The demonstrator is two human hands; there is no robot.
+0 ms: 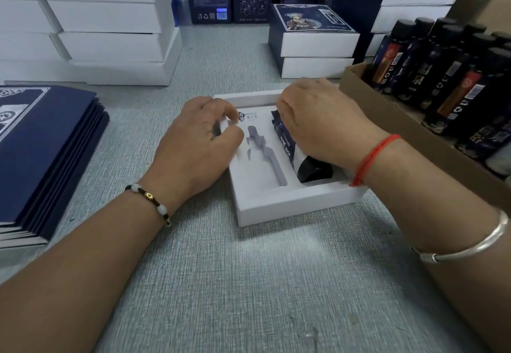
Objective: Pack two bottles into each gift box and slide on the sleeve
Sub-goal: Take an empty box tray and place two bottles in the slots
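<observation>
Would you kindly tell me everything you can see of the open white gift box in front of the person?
The gift box is a shallow white tray, apparently of card, lying flat and open on the grey table, with no sleeve on. Its white insert bears a pale grey-purple printed motif and a small dark logo. One dark-labelled bottle with a black cap lies in its right slot, under the right hand. The left hand rests on the box's left edge, hiding the left slot.

Packing workroom, stacked white gift boxes [105, 34], flat navy sleeves [47, 153], cardboard tray of bottles [448, 76]
</observation>
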